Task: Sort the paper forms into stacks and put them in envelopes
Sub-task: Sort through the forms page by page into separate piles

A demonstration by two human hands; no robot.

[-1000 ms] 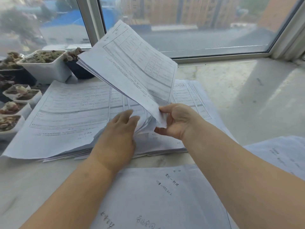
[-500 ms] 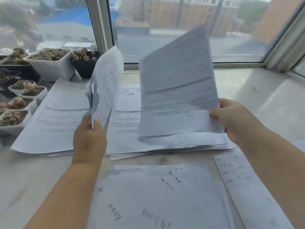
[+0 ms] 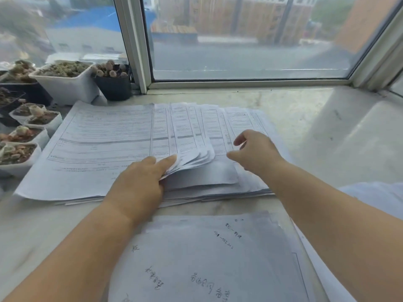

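Potted succulents stood at the counter's left. Printed forms lay flat, long axis left-right, fanned rightward. Left hand pinched sheet corners; right hand hovered above them, fingers loosely apart, empty.

Pale marbled stone windowsill as work surface, worn, a few dark marks far right. White-framed window along the far edge, frame angling in at right. Grey daylight; outside, blurred brick buildings and blue roof. Far left: white square plastic succulent pots and one black pot.
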